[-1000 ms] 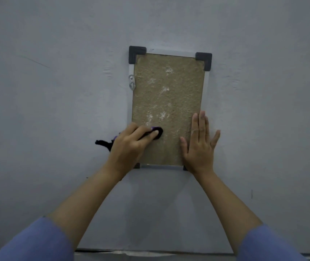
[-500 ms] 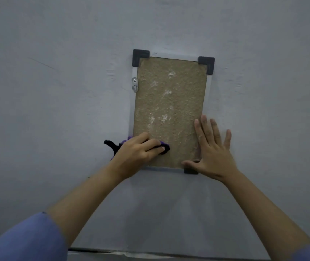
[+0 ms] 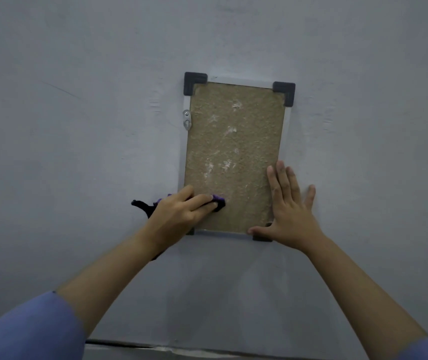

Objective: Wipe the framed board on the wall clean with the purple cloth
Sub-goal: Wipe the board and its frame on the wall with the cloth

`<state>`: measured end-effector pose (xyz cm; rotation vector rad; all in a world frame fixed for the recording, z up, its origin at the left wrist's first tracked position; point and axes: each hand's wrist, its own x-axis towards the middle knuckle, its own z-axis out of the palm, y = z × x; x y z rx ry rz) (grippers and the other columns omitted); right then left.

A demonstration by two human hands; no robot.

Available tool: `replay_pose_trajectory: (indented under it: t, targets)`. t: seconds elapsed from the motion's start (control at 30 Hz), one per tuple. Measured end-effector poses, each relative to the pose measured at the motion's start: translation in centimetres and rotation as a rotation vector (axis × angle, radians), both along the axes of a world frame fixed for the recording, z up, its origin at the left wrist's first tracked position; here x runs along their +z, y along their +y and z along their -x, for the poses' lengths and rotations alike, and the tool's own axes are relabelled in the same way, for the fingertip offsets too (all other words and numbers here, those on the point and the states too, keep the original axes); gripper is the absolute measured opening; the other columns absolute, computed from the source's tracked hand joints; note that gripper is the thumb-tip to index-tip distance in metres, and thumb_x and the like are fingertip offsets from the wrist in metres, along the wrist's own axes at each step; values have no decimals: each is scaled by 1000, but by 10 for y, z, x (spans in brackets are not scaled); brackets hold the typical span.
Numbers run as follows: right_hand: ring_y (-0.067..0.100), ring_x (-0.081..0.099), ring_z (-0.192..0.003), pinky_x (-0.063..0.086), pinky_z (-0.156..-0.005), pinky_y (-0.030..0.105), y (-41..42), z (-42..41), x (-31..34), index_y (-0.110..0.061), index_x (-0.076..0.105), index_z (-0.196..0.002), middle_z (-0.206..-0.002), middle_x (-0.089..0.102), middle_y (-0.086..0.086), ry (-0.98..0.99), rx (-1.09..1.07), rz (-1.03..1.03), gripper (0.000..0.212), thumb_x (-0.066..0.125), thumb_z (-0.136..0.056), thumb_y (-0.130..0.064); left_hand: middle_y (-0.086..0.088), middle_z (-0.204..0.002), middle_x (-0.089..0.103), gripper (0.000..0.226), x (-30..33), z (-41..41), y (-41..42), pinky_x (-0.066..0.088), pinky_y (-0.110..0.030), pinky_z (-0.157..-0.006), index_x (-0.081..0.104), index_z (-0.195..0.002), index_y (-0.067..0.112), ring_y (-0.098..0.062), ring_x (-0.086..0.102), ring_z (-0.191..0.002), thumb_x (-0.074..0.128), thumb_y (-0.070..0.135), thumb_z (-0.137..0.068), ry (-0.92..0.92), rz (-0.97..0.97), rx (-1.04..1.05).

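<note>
A framed board [image 3: 233, 152] hangs on the grey wall, with a brown rough face, a silver frame and black corner caps. White smears mark its middle. My left hand [image 3: 179, 214] grips the purple cloth [image 3: 218, 200] and presses it on the board's lower left part; a dark end of the cloth sticks out to the left of the hand. My right hand [image 3: 289, 211] lies flat with straight fingers over the board's lower right edge and the wall, thumb along the bottom frame.
A small metal hanger [image 3: 186, 120] sits on the frame's left side. The grey wall [image 3: 77, 126] surrounds the board, and a ledge [image 3: 155, 352] runs along the bottom of the view.
My right hand slid right and down from the board's face to its lower right edge, thumb spread along the bottom. My left hand with the cloth stayed at the lower left, shifting slightly.
</note>
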<state>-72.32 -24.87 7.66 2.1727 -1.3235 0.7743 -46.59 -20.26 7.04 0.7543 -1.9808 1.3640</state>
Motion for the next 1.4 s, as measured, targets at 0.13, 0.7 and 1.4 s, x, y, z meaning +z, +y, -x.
replay_pose_trajectory:
  t: [0.13,0.7,1.4]
  targets:
    - [17,-30,-138,-6,-103,69,3,-1,2,-29,-30,-140,-149,-37,-8,-8,7,-24,132,60,-58,-77,-6,-101,69,27,3,11,-8,50,-31,-57,70,-105,7,-24,57,-74,48,1,-89,200,-9,-52]
    - [15,-32,-137,-7,-104,67,7,-2,3,-29,-31,-140,-147,-40,-10,-31,10,-53,133,64,-59,-74,-7,-107,68,30,22,0,-2,50,-32,-54,69,-108,7,-26,53,-78,64,-4,-81,432,13,-55]
    - [16,-33,-137,-6,-103,69,6,-6,3,-31,-35,-137,-146,-41,-9,-46,0,-82,138,70,-57,-69,-13,-89,68,24,37,39,-22,53,-36,-56,72,-99,4,-32,61,-77,68,-5,-77,518,2,-179]
